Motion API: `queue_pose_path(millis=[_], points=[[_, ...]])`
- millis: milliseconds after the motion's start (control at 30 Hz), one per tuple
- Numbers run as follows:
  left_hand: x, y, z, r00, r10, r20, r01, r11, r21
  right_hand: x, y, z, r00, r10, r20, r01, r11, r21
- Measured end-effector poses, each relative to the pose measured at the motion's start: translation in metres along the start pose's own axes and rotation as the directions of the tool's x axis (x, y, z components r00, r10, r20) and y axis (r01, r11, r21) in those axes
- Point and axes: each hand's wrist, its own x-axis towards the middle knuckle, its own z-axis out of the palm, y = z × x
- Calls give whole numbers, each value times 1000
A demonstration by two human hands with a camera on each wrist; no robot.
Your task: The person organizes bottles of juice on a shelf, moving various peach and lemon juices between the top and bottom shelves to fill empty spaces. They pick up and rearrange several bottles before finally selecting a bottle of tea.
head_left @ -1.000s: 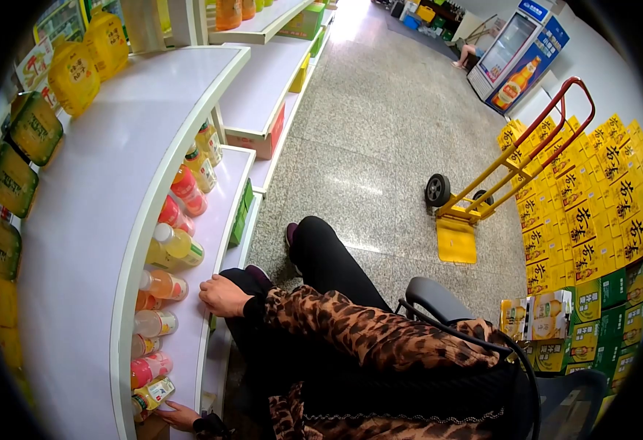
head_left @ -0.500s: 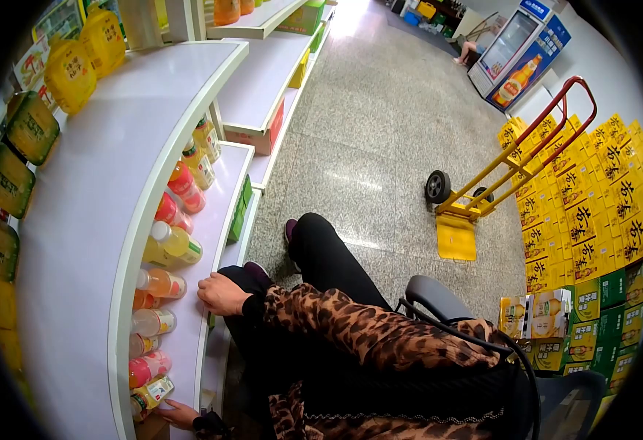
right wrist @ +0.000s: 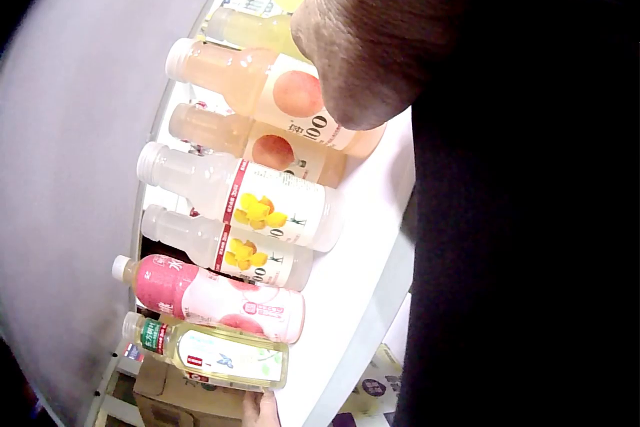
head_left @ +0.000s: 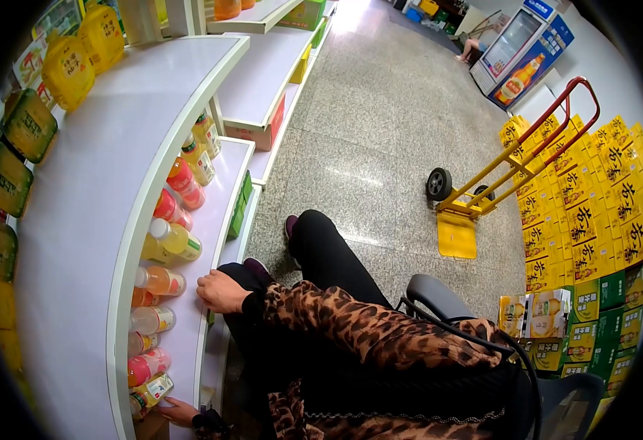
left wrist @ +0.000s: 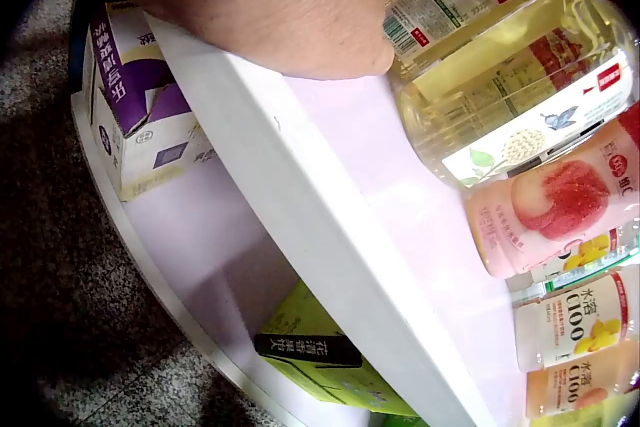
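A bottle of pale yellow tea [head_left: 154,390] with a white butterfly label stands at the near end of a row of drinks. My left hand [head_left: 181,412] is beside its base, fingers pointing toward it. In the left wrist view the back of that hand [left wrist: 290,17] shows near the tea bottle [left wrist: 525,87], its fingertips hidden. My right hand [head_left: 222,291] rests at the shelf's front edge, fingers loosely bent, with nothing seen in it. Peach-coloured drink bottles [head_left: 162,281] stand nearest to it. A pink peach-drink bottle [right wrist: 220,297] sits next to the tea.
Above the bottles juts a wide white upper shelf [head_left: 79,242]. A cardboard box [right wrist: 180,397] sits by the row's end; a green carton [left wrist: 330,352] lies on the shelf below. A yellow hand truck [head_left: 457,235] and stacked yellow cartons [head_left: 582,198] stand to the right.
The head view has shifted slightly. Both hands stay where they were, and the bottles keep their places.
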Motion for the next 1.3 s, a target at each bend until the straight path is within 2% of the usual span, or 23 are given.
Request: queue_pose_path(millis=[133, 767, 933, 1000, 1300], points=[[2, -5, 8, 999, 23, -46, -23, 1000, -1, 0, 1, 2, 1000, 4, -2, -4, 1000, 1], [-2, 9, -11, 1000, 2, 0, -2, 999, -39, 1, 2, 1, 1000, -9, 8, 9, 1000, 1], [-1, 3, -4, 996, 54, -75, -57, 998, -39, 1, 1, -1, 1000, -8, 9, 8, 1000, 5], [0, 0, -1, 996, 56, -69, -59, 998, -35, 2, 0, -2, 999, 13, 49, -14, 1000, 5], [0, 0, 0, 995, 66, -69, -68, 997, -36, 1, 0, -3, 999, 18, 43, -18, 1000, 2]])
